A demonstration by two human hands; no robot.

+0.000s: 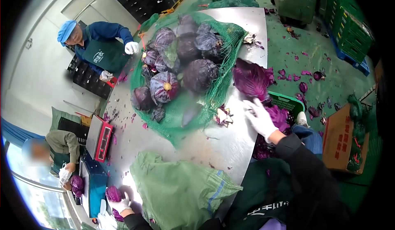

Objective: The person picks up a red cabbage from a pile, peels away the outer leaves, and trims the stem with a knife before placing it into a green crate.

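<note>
At the lower left, my left hand [120,205], in a white glove, has its fingers against a peeled red cabbage [113,193]. Another red cabbage [117,215] is partly hidden just below it. My right hand [261,119], also gloved, is stretched out over the table's right edge with its fingers apart. Just beyond its fingertips are large purple cabbage leaves [252,79], above a green crate [287,101] with more leaves in and about it. A green mesh sack [230,75] lies opened under several unpeeled red cabbages [200,75] on the metal table [197,147].
A green woven sack [173,189] lies at the table's near side. A red-edged scale [100,139] stands left. Two co-workers [101,44] are across and left. Leaf scraps, a cardboard box [343,135], stacked green crates [349,36] and a bin [295,1] are on the right-hand floor.
</note>
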